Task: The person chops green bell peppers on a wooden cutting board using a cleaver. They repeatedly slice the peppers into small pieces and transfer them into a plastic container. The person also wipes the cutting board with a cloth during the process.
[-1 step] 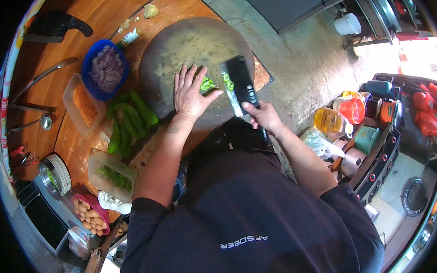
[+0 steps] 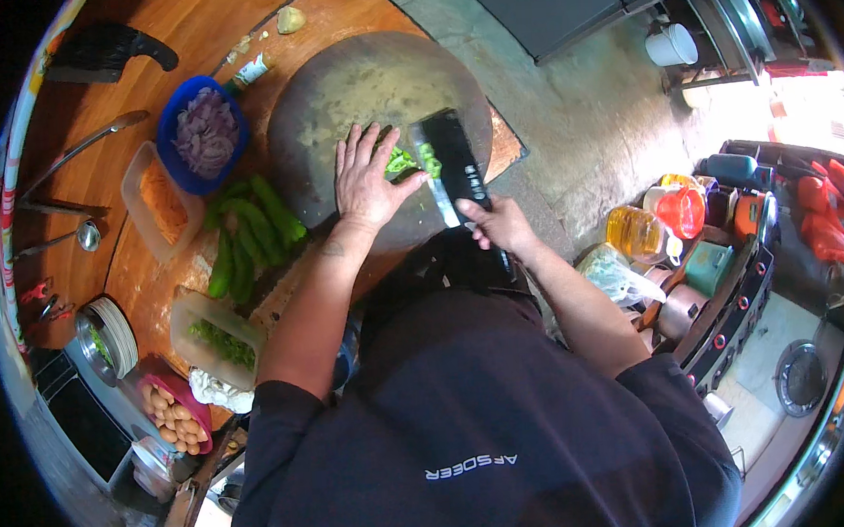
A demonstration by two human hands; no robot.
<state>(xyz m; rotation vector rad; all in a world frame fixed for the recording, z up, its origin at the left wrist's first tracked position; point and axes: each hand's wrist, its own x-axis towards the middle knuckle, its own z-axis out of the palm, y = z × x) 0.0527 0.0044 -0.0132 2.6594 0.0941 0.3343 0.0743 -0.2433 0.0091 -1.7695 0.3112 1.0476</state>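
On the round wooden chopping block (image 2: 364,71), my left hand (image 2: 365,185) lies flat with its fingers spread. Beside its thumb and forefinger is a small pile of chopped green pepper (image 2: 399,162). My right hand (image 2: 499,223) is closed round the handle of a black-bladed cleaver (image 2: 454,152), just right of the pile. Several green pieces cling to the blade's left side. Long green peppers (image 2: 253,229) rest on the table, left of the block.
Left of the block stand a blue bowl of sliced onion (image 2: 207,136), a tub of orange shreds (image 2: 160,208) and a tub of chopped greens (image 2: 211,341). Eggs (image 2: 174,418) fill a pink basket. Pots and an oil jug (image 2: 635,231) stand at the right.
My right hand has moved slightly left with the cleaver, bringing the blade closer to the chopped pile and my left thumb. The left hand has stayed in place.
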